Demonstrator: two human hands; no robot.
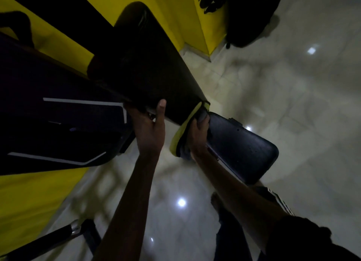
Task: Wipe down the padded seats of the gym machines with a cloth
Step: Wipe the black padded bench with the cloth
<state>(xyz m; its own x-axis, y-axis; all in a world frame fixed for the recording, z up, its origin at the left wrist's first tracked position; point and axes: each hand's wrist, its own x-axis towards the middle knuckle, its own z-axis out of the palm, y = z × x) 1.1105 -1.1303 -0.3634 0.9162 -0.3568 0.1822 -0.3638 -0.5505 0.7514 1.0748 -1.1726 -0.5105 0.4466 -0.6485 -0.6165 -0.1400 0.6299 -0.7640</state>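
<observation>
Centre frame: left hand grips long black padded backrest; right hand clutches yellow-edged grey cloth, wiping; small black seat pad probably next.

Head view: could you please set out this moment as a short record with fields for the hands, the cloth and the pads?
left hand: grips the edge of the long black pad, thumb on its top face
right hand: holds the cloth at the gap between the long black pad and the seat pad
cloth: yellow and grey, bunched
seat pad: black, smaller, just past the long black pad's end
floor: glossy pale tiles with light reflections
</observation>
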